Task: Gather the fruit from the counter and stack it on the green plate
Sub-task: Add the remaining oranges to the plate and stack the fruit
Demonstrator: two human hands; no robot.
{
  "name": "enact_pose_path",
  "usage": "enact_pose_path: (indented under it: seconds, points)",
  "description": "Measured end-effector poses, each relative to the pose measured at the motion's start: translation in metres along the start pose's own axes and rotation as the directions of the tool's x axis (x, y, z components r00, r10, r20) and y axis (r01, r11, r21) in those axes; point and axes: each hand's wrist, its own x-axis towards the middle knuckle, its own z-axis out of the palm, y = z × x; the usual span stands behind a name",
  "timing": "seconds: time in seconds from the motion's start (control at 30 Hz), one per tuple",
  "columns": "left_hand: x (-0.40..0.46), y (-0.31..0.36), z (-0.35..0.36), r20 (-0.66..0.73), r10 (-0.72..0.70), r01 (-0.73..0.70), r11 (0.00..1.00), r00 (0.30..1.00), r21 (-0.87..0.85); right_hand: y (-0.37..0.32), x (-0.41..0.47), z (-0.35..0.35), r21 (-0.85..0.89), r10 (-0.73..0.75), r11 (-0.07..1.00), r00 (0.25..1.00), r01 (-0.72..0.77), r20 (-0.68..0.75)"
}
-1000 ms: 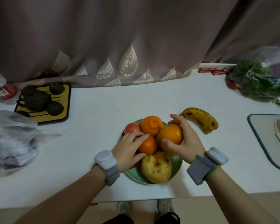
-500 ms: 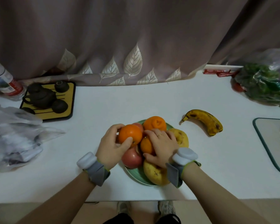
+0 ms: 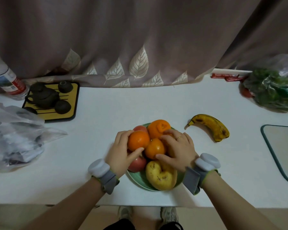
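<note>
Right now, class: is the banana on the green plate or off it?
Off it. The banana lies on the white counter, apart from the green plate, to its right.

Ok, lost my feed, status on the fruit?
Left hand gripping orange on green plate. Right hand steadying pile. Banana on counter, path clear.

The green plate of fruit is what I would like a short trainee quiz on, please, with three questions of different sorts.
1. True or false: the banana lies on the green plate.
2. Which hand grips the orange at the pile's left edge? A left, B right.
3. Fill in: the yellow pear sits at the plate's ____ edge, nearest the person.

Key: 1 false, it lies on the counter; 2 A, left hand; 3 front.
</note>
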Motion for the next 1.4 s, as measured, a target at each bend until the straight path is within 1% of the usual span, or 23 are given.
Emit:
enact_pose_path:
  seconds: [0.13, 0.2, 0.23, 0.27, 0.33, 0.37, 0.4, 0.47, 0.53, 0.57, 0.67, 0.73, 0.8, 0.87, 0.97, 1.1, 1.17, 1.33, 1.4]
  points:
    - [-0.001, 0.0, 0.001, -0.006, -0.001, 0.001, 1.0, 1.0, 0.013, 0.003, 0.003, -0.004, 0.008, 0.031, 1.0, 1.0, -0.031, -0.003]
    - [-0.001, 0.0, 0.001, -0.008, -0.011, 0.011, 1.0, 1.0, 0.004, 0.0, 0.002, -0.004, -0.063, 0.028, 0.998, 1.0, -0.029, -0.009]
    - [-0.001, -0.001, 0.001, -0.006, -0.012, 0.012, 1.0, 1.0, 0.0, -0.002, 0.001, -0.004, -0.086, 0.01, 0.996, 0.999, -0.013, -0.036]
    - [-0.001, -0.001, 0.001, -0.003, -0.012, 0.012, 1.0, 1.0, -0.002, -0.005, -0.001, -0.004, -0.073, -0.014, 0.997, 0.997, 0.008, -0.082]
    - [-0.002, -0.001, 0.001, -0.009, -0.001, 0.0, 1.0, 1.0, -0.004, -0.012, -0.001, -0.007, 0.03, -0.037, 0.999, 0.985, 0.043, -0.171]
    - [-0.002, 0.0, 0.001, -0.019, 0.012, -0.012, 1.0, 1.0, -0.002, -0.014, 0.0, -0.009, 0.074, -0.039, 0.996, 0.983, 0.053, -0.182]
    - [-0.004, 0.001, 0.002, -0.031, 0.023, -0.023, 1.0, 0.999, 0.005, -0.016, 0.001, -0.01, 0.089, -0.05, 0.994, 0.985, 0.066, -0.165]
    - [-0.006, 0.003, 0.003, -0.058, 0.009, -0.009, 1.0, 0.998, 0.005, -0.018, 0.003, -0.009, 0.07, -0.107, 0.991, 0.991, 0.113, -0.074]
    - [-0.009, 0.006, 0.002, -0.069, -0.069, 0.067, 0.997, 0.995, -0.032, -0.021, 0.002, -0.003, 0.082, -0.156, 0.985, 0.987, 0.153, 0.028]
    - [-0.01, 0.006, 0.002, -0.065, -0.104, 0.102, 0.994, 0.992, -0.04, -0.022, 0.001, 0.0, 0.097, -0.167, 0.982, 0.985, 0.161, 0.049]
    - [-0.013, 0.007, 0.002, -0.037, -0.124, 0.124, 0.992, 0.992, 0.01, -0.023, -0.001, 0.007, 0.065, -0.164, 0.985, 0.986, 0.161, 0.041]
    - [-0.013, 0.007, 0.002, -0.003, -0.112, 0.112, 0.993, 0.994, -0.021, -0.022, 0.001, 0.009, 0.032, -0.15, 0.988, 0.988, 0.149, 0.029]
    - [-0.011, 0.006, 0.001, 0.037, -0.109, 0.112, 0.991, 0.993, -0.073, -0.02, 0.005, 0.011, 0.026, -0.101, 0.995, 0.995, 0.101, 0.015]
    - [-0.007, 0.002, -0.001, 0.058, -0.1, 0.106, 0.988, 0.993, -0.11, -0.016, 0.006, 0.014, -0.003, -0.034, 0.999, 0.999, 0.034, -0.031]
    - [0.0, 0.001, -0.004, 0.079, -0.072, 0.082, 0.988, 0.994, -0.13, -0.011, 0.006, 0.016, -0.04, 0.0, 0.999, 0.998, -0.003, -0.064]
    - [0.016, 0.008, -0.005, 0.114, -0.028, 0.04, 0.994, 0.993, -0.099, -0.011, 0.007, 0.013, -0.001, 0.002, 1.0, 0.998, -0.002, -0.07]
    - [0.024, 0.009, -0.006, 0.152, -0.001, 0.013, 0.997, 0.988, -0.081, -0.011, 0.009, 0.008, 0.047, 0.013, 0.999, 0.998, -0.01, -0.059]
    - [0.037, 0.007, -0.011, 0.235, 0.032, -0.016, 0.998, 0.971, -0.068, -0.005, 0.006, -0.007, 0.146, -0.002, 0.989, 0.998, -0.007, 0.057]
    - [0.04, 0.011, -0.009, 0.242, 0.044, -0.027, 0.997, 0.969, -0.073, -0.001, 0.0, -0.01, 0.225, 0.038, 0.974, 0.999, -0.043, 0.025]
